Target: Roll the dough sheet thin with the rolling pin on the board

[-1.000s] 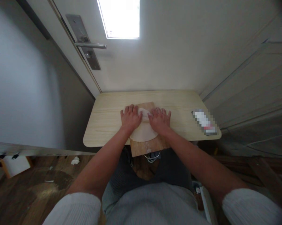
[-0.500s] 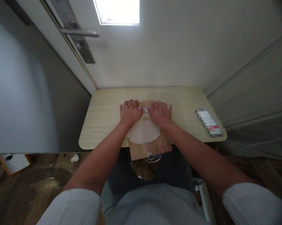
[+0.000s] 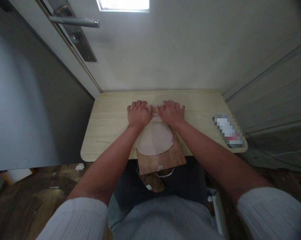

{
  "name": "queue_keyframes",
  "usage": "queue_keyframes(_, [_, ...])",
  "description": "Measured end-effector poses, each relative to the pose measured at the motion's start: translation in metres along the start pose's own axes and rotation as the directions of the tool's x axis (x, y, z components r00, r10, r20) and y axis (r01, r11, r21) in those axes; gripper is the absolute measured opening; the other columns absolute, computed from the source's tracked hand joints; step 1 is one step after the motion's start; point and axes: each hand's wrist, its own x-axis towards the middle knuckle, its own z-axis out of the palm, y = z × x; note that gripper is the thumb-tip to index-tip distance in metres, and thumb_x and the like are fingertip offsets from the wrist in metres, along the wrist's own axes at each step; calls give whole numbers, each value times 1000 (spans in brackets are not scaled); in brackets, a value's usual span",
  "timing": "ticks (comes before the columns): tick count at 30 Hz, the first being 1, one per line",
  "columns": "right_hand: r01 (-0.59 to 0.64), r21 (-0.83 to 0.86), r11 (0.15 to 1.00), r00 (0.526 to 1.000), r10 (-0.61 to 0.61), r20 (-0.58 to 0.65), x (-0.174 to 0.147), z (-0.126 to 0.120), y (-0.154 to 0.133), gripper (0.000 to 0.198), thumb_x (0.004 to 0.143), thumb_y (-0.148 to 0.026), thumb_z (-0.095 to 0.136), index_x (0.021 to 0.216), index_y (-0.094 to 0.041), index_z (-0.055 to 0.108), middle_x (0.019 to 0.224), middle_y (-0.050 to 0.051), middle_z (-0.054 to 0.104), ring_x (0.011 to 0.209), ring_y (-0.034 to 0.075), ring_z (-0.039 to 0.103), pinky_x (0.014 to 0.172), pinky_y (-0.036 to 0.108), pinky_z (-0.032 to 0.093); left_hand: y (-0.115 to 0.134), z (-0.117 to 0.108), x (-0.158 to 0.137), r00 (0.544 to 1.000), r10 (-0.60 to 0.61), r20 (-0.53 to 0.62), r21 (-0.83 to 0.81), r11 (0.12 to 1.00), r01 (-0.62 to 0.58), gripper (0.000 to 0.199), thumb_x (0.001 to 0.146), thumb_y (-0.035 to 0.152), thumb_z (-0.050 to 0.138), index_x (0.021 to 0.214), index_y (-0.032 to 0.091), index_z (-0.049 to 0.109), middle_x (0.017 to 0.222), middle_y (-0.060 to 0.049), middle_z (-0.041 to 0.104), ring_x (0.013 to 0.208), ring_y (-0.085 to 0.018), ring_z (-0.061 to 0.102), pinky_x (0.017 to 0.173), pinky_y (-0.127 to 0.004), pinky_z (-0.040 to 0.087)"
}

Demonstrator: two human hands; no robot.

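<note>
A flat sheet of pale dough (image 3: pixel 154 139) lies on a wooden board (image 3: pixel 162 161), whose near end sticks out past the table's front edge. At the dough's far end, my left hand (image 3: pixel 139 114) and my right hand (image 3: pixel 171 112) press down side by side, thumbs pointing toward each other. Between the thumbs shows a short stretch of a pale bar, apparently a rolling pin (image 3: pixel 156 115). Both hands curl over it, palms down, and cover most of its length.
The small light-wood table (image 3: pixel 105 126) stands against a white door with a metal handle (image 3: pixel 75 21). A blurred-out flat object (image 3: pixel 229 130), phone-like in shape, lies at the table's right end. A scrap of white paper (image 3: pixel 79 166) is on the floor at left.
Both hands have slid slightly away from me, toward the board's far end, and more dough shows behind them. The view has tipped down a little.
</note>
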Motion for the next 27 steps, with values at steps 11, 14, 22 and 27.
queue_keyframes(11, [-28, -20, 999, 999, 29, 39, 25, 3, 0, 55, 98, -53, 33, 133, -19, 59, 133, 18, 59, 121, 38, 52, 102, 63, 29, 2, -2, 3, 999, 0, 32, -2, 1000, 0, 49, 101, 46, 25, 120, 24, 64, 125, -12, 63, 118, -32, 50, 98, -49, 37])
queue_keyframes(14, [-21, -10, 1000, 1000, 21, 12, 30, 5, 0, 56, 99, -52, 32, 132, -17, 59, 132, 19, 60, 120, 37, 52, 102, 62, 28, 1, -3, 7, 997, 7, 75, -2, 1000, -7, 51, 101, 47, 23, 122, 24, 63, 127, -13, 61, 120, -33, 49, 98, -50, 38])
queue_keyframes(22, [17, -21, 1000, 998, -18, -67, 38, 3, -3, 55, 101, -49, 29, 126, -12, 61, 124, 20, 63, 114, 34, 54, 102, 57, 28, -1, 2, 21, 988, -14, 157, 27, 1000, 10, 53, 100, 48, 22, 122, 23, 63, 129, -15, 59, 122, -35, 48, 99, -54, 36])
queue_keyframes(27, [33, -43, 999, 998, -35, -46, 50, 4, -4, 56, 102, -48, 26, 124, -10, 61, 123, 21, 63, 114, 35, 53, 101, 57, 28, -3, 6, 31, 986, -17, 163, 39, 999, 11, 53, 100, 47, 22, 122, 21, 62, 129, -16, 59, 120, -35, 49, 99, -54, 37])
